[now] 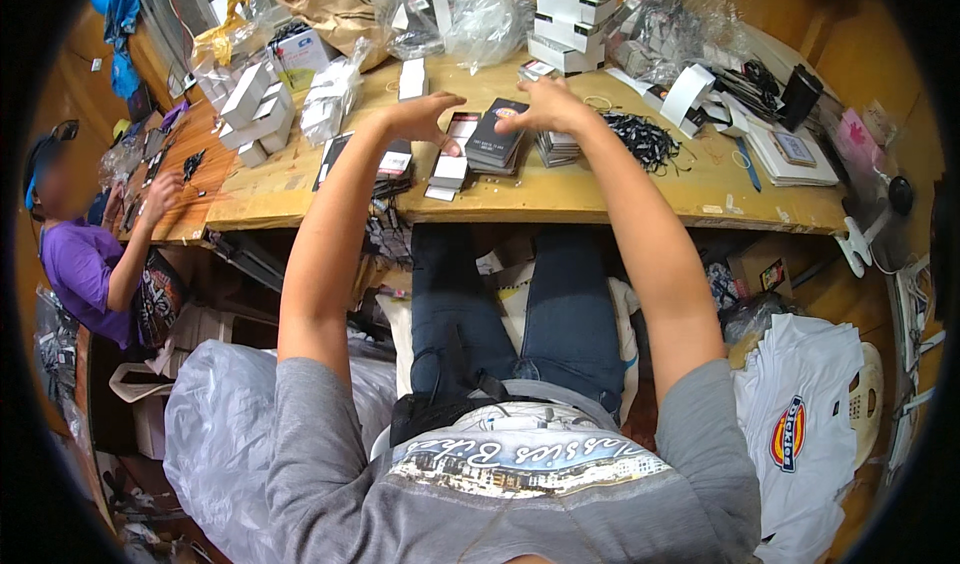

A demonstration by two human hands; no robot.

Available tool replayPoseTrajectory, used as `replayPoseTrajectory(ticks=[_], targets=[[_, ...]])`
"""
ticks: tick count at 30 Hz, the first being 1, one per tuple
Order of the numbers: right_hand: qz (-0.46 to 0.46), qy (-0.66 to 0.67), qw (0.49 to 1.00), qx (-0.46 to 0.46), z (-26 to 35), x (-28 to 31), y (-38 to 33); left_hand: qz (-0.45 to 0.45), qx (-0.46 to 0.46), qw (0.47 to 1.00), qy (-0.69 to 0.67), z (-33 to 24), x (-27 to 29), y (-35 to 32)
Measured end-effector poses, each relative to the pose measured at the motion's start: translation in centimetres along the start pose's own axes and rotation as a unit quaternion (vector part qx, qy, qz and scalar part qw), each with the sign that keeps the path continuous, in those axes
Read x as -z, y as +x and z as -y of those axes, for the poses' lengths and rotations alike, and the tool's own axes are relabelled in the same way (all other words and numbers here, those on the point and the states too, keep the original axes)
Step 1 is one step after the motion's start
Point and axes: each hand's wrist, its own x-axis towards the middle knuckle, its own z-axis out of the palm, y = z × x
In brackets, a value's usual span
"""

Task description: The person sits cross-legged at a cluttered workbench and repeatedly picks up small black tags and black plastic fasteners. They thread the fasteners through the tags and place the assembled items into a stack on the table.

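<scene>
Both my hands hover over the wooden table, on either side of a stack of black printed cards. My left hand is open and holds nothing I can see, its thumb near a red-and-white card. Just below it stands a small white box. My right hand is open too, fingers spread, its fingertips by the upper right of the black stack; contact cannot be made out. A smaller stack of tags lies under my right wrist.
Black strings lie tangled to the right. White boxes rise in a tower at the back, with more white boxes at left. Clear plastic bags crowd the far edge. Another person in a purple shirt works at left.
</scene>
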Motion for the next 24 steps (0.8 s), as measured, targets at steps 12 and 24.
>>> replayPoseTrajectory(ticks=[12,24], targets=[[-0.016,0.036,0.999,-0.029,0.4,0.0,2.0,-0.214,0.004,0.976,-0.038,-0.3,-0.6,-0.2],[-0.081,0.515,0.837,0.162,3.7,4.7,-3.6,-0.329,-0.010,0.717,-0.615,-6.7,0.1,-4.4]])
